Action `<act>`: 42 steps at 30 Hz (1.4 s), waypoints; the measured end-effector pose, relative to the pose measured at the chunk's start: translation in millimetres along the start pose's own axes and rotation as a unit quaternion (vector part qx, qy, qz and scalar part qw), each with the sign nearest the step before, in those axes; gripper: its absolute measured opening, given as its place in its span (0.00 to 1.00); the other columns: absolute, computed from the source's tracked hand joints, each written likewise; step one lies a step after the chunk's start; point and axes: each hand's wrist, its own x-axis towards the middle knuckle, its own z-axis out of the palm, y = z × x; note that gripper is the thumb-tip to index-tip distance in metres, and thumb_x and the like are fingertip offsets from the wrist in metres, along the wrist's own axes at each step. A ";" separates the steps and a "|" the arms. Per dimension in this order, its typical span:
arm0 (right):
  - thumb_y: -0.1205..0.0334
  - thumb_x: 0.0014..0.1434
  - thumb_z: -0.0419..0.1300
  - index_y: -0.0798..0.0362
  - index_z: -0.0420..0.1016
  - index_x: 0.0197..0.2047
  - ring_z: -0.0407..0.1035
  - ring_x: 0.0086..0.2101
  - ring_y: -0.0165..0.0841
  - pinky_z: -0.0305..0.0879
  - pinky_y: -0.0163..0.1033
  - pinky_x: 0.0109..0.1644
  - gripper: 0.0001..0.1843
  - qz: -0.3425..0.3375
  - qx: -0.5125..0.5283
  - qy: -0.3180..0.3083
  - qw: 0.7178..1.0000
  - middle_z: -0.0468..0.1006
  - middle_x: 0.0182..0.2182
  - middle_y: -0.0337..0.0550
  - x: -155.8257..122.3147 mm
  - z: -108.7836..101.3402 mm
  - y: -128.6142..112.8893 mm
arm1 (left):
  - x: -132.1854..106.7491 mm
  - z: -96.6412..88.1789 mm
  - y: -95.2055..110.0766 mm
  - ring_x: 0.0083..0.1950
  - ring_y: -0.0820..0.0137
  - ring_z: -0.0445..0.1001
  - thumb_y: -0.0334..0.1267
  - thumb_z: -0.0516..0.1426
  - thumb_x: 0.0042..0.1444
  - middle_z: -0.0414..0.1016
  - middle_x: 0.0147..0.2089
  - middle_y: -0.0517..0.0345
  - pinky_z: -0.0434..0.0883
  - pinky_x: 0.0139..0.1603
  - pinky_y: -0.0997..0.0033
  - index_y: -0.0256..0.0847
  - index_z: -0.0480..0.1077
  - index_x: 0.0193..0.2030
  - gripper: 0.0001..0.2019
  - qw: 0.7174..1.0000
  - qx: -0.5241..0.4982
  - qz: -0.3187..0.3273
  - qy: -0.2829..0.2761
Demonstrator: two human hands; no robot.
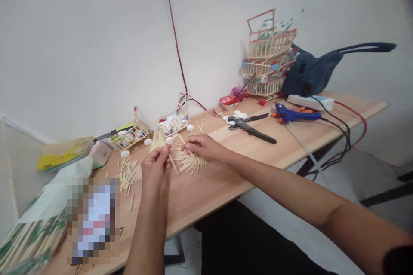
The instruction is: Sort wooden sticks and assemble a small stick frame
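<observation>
My left hand (155,164) is closed, thumb against fingers, on a thin wooden stick (174,165) that slants down to the right. Just across from it, my right hand (204,147) pinches another wooden stick (181,138), whose upper end sticks out past the fingertips. Beneath the right hand lies a pile of short cut sticks (195,166). Longer sticks (157,139) lie in a bundle behind the left hand. To its left is a second heap of short sticks (127,174).
Two small stick carts (174,124) (130,135) with white wheels stand by the wall. Black cutters (251,129), a blue glue gun (295,114) with cables, and a red paint bowl (229,102) lie right. Stacked stick baskets (266,68) and a dark bag (311,71) stand behind; stick packs (41,227) lie left.
</observation>
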 end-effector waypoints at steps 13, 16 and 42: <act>0.61 0.62 0.53 0.59 0.77 0.38 0.68 0.32 0.28 0.61 0.31 0.37 0.13 -0.012 -0.008 0.000 1.000 0.76 0.30 0.41 -0.1 -0.3 0.1 | 2.3 -3.1 -3.3 0.23 0.81 0.62 0.43 0.72 0.34 0.74 0.29 0.56 0.58 0.21 0.81 0.34 0.79 0.31 0.18 1.000 0.003 -0.001 -0.007; 0.62 0.62 0.53 0.60 0.77 0.37 0.68 0.31 0.28 0.60 0.31 0.36 0.13 -0.010 -0.013 -0.001 1.000 0.75 0.30 0.41 0.0 -0.4 0.0 | 3.3 -3.7 -4.3 0.23 0.81 0.62 0.43 0.72 0.34 0.74 0.29 0.56 0.58 0.21 0.81 0.34 0.79 0.31 0.18 1.000 0.001 -0.002 -0.009; 0.61 0.62 0.54 0.59 0.78 0.37 0.68 0.31 0.28 0.61 0.31 0.37 0.13 -0.011 -0.016 0.003 1.000 0.76 0.31 0.41 0.1 0.4 1.4 | 3.2 -3.3 -4.5 0.23 0.81 0.62 0.43 0.72 0.34 0.74 0.28 0.57 0.57 0.21 0.80 0.33 0.79 0.31 0.18 1.000 -0.002 -0.002 -0.010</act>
